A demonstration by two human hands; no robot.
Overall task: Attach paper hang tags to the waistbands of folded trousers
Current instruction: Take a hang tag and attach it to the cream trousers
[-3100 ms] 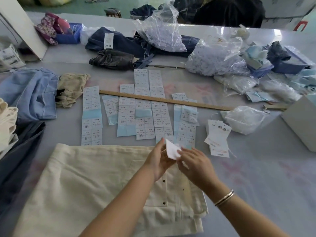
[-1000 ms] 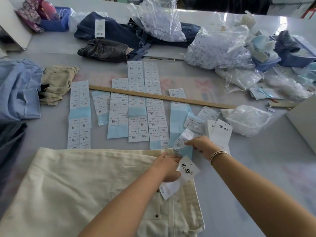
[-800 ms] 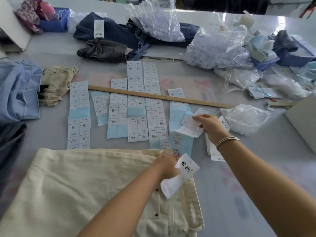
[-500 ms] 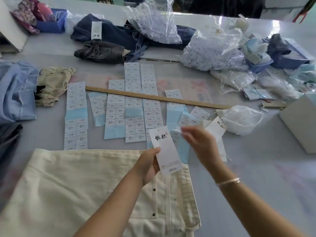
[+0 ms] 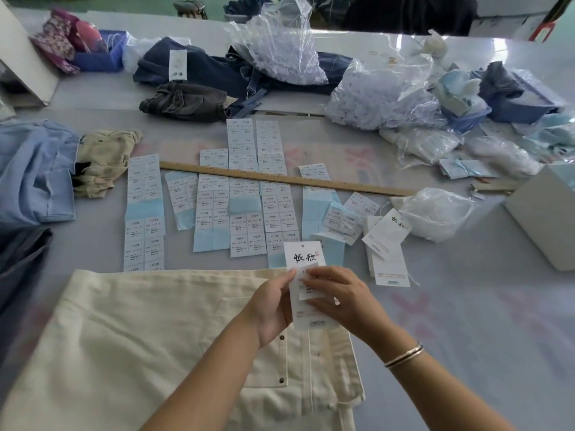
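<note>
right hand [image 5: 337,298] now on stiff rectangular hang tag [image 5: 306,259]

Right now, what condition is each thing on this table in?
Hang tag: held upright in both hands, above the trousers.
Small sticker: pressed onto the tag by right fingers.
Left hand: gripping the tag's edge.
Cream trousers: folded flat, no tag attached.
Wooden ruler: lying across the label sheets.
Spare tags: stacked loosely.

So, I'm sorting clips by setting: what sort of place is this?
Probably a garment finishing or packing table: sheets of size stickers laid out in rows, a hang tag held above cream trousers, and bags of tags.
</note>
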